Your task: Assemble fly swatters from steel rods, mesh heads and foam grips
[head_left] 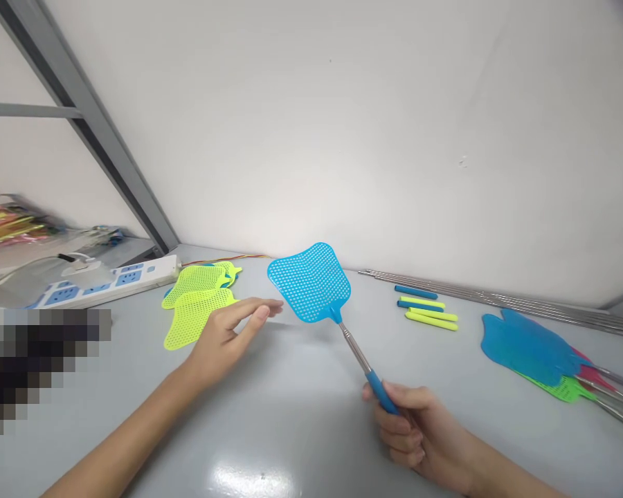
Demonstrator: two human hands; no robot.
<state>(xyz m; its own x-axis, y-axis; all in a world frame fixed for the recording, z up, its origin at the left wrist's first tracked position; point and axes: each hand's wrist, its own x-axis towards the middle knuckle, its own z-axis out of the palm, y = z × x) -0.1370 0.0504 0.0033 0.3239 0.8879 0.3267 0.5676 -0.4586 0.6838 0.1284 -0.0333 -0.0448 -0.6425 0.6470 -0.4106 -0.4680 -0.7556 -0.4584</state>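
My right hand (pixel 412 432) is wrapped round the blue grip of a fly swatter (pixel 311 283). Its blue perforated head points up and to the left, joined to the grip by a short metal rod. My left hand (pixel 233 335) holds nothing; its fingers stretch toward the swatter head without touching it, thumb apart. Just behind that hand lie yellow swatter heads (pixel 197 318), with a bit of blue showing beneath the upper ones.
Blue and yellow grip tubes (pixel 426 304) lie right of centre, before a bundle of metal rods (pixel 498 299) along the wall. At right sit more swatters (pixel 529 346) in blue, green and red. A power strip (pixel 127 278) stands at left, near a grey metal frame (pixel 98 124).
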